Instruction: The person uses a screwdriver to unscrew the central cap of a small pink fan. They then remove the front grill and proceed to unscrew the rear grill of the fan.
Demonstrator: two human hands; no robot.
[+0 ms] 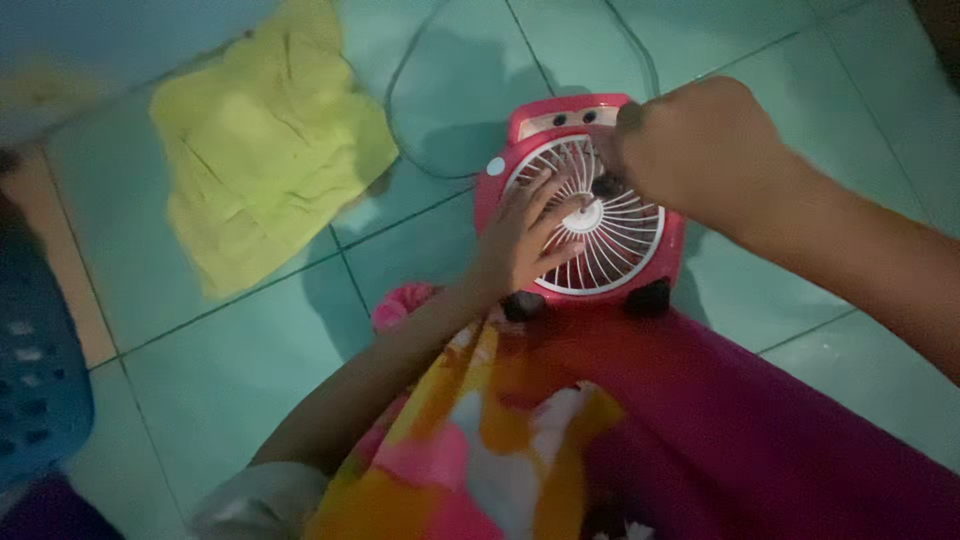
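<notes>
A small pink fan (pixel 520 125) shaped like a toy car lies face up on the tiled floor, its round white grille (pixel 615 245) pointing up at me. My left hand (pixel 520 240) rests flat on the left part of the grille, fingers spread over the ribs. My right hand (pixel 665 150) comes in from the right and is closed over the upper right part of the grille; whether it holds something is hidden. The fan's two dark wheels sit at its near edge, against my lap.
A crumpled yellow-green cloth (pixel 265 150) lies on the floor to the left. A thin cord (pixel 400 90) loops on the tiles behind the fan. A blue perforated basket (pixel 35 370) stands at the far left. Colourful fabric (pixel 600 440) covers my lap.
</notes>
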